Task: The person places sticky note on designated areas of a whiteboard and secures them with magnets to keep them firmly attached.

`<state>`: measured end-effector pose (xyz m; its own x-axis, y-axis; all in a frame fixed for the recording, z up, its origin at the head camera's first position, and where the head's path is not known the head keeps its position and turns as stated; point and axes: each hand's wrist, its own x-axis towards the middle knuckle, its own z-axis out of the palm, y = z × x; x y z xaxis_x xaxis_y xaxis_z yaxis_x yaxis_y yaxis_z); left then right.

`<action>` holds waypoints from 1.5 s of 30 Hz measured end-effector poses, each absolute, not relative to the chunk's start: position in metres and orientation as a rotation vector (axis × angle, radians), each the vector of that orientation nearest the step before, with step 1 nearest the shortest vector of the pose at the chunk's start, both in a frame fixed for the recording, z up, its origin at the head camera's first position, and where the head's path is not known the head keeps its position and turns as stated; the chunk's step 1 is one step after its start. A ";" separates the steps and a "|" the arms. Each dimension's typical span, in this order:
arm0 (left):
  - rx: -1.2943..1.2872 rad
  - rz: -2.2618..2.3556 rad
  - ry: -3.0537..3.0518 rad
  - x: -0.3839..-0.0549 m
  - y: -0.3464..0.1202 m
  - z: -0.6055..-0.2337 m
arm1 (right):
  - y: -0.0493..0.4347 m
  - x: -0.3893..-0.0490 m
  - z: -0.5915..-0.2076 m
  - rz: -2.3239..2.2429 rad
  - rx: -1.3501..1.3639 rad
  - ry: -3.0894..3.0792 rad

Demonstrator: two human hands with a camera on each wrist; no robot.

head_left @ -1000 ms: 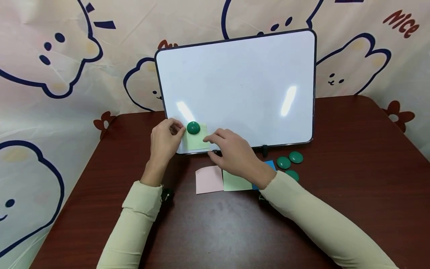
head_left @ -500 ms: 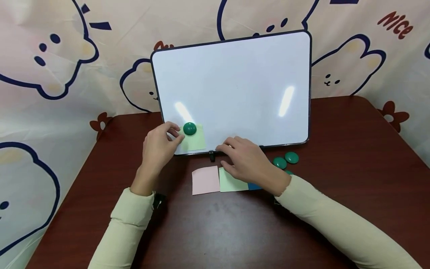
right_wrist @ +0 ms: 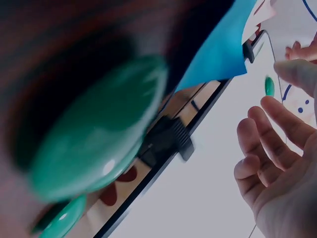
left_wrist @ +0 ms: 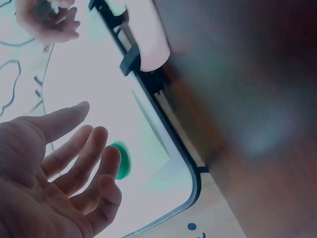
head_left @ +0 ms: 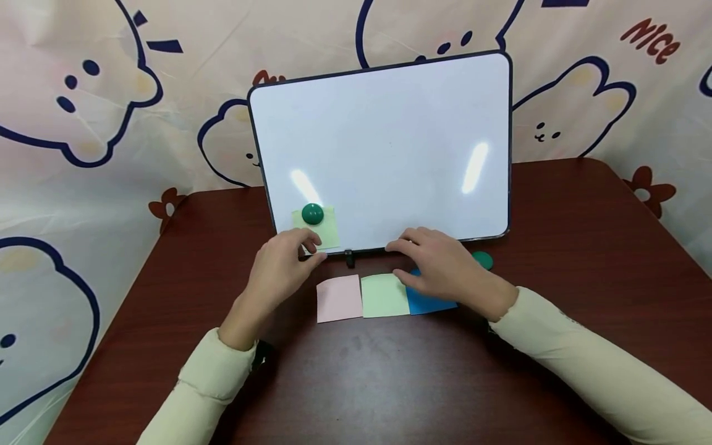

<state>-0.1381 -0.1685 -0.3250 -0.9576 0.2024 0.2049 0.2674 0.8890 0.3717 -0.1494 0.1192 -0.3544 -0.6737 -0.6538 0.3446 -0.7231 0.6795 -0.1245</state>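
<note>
A pale green sticky note (head_left: 328,235) lies against the whiteboard's (head_left: 389,154) lower left corner, under a round green magnet (head_left: 313,214). My left hand (head_left: 280,262) is just below and left of that note, fingers loosely bent and holding nothing. My right hand (head_left: 445,262) hovers over the blue note (head_left: 425,303) by the board's bottom edge, its fingers relaxed with nothing between them. On the table, a pink note (head_left: 339,299) and a light green note (head_left: 385,295) lie in a row with the blue one. In the right wrist view a green magnet (right_wrist: 99,134) looms large.
Black clips (head_left: 349,258) support the board's bottom edge. Another green magnet (head_left: 483,260) shows past my right hand, which hides others in the head view. A cartoon-printed cloth (head_left: 183,99) hangs behind the dark wooden table (head_left: 356,383).
My right hand has moved right, away from the note on the board, to over the blue note. My left hand has drawn down from the note's left edge. The note and magnet stay on the board.
</note>
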 end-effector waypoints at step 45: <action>-0.581 -0.478 -3.091 -0.122 -0.171 -0.355 | 0.257 -0.157 -0.358 0.255 0.962 -2.958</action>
<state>-0.1215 -0.1715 -0.3555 -0.9326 0.3606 0.0162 0.3487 0.8881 0.2994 -0.1568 0.2568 -0.3580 -0.8097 -0.5827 0.0698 -0.5860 0.7965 -0.1488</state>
